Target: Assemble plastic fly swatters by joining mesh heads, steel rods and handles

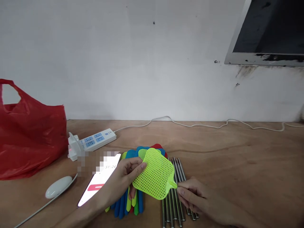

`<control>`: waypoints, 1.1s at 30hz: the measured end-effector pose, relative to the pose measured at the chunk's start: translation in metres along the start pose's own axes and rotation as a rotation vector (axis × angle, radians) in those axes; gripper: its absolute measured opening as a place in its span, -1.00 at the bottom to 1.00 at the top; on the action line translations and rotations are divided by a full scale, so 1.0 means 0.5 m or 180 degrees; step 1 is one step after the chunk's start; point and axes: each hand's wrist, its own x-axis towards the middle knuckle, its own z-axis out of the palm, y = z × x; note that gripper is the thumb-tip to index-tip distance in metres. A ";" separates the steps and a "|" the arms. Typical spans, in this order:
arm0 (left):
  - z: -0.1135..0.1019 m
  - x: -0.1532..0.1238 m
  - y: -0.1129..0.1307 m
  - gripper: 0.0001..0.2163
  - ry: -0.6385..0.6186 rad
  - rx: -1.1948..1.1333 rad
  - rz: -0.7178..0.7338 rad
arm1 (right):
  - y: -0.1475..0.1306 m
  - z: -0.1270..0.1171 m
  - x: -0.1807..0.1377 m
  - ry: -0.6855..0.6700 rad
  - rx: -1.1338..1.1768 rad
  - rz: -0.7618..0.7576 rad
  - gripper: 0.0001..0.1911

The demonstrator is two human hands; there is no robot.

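A lime-yellow fly swatter head (155, 174), a perforated plastic paddle with a short neck, is held tilted above the table. My left hand (129, 172) grips its left edge, thumb on top and fingers underneath. At the end of the neck, my right hand (192, 193) is closed with thumb and forefinger pinched together; whether a rod is also inside these fingers is hidden. Under and behind my left hand lies a pile of blue, yellow, green and red swatter heads (140, 202). Several thin metal rods (169, 209) lie side by side below the held head, running toward me.
Left of my hands lies a lit phone (95, 186), partly under my left forearm. Farther left are a white oval device (59, 186) with a cable, a power strip (101, 139) and a red plastic bag (33, 139). A thin white cord (194, 125) runs along the wall.
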 end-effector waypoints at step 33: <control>-0.025 -0.006 -0.027 -0.72 0.0603 0.1525 0.1189 | 0.006 0.010 -0.002 -0.0198 0.0560 0.0419 -0.41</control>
